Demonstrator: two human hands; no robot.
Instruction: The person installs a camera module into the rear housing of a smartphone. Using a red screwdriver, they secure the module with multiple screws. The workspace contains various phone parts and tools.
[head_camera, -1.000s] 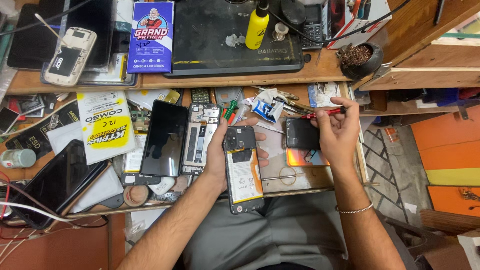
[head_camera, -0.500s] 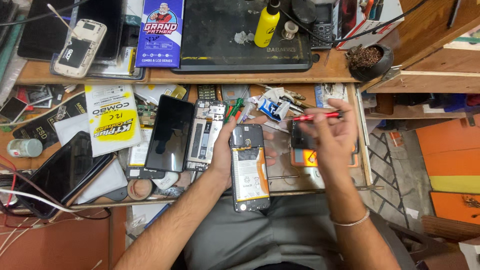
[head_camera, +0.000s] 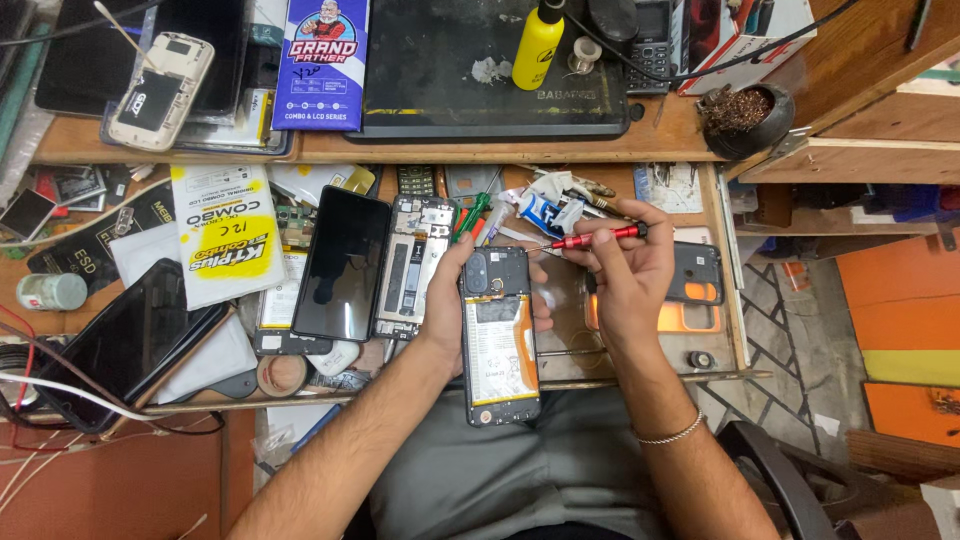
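Observation:
My left hand (head_camera: 447, 305) grips an opened phone (head_camera: 498, 335) with its back cover off, showing a white and orange battery and dark camera block. It is held upright over the drawer's front edge. My right hand (head_camera: 622, 275) holds a red-handled screwdriver (head_camera: 595, 238) lying almost level, its metal tip pointing left toward the phone's top right corner. Behind my right hand lies a dark phone back cover (head_camera: 695, 272) with an orange patch.
In the open drawer lie a black screen panel (head_camera: 340, 262), a bare phone frame (head_camera: 412, 265), a white and yellow packet (head_camera: 225, 232) and a dark phone (head_camera: 120, 345). On the bench above are a black mat (head_camera: 470, 80), a yellow bottle (head_camera: 538, 45) and a pot of brass wool (head_camera: 745, 115).
The screwdriver has swung from beside my right hand to a level position with its tip near the phone's top. The phone in my left hand has barely shifted.

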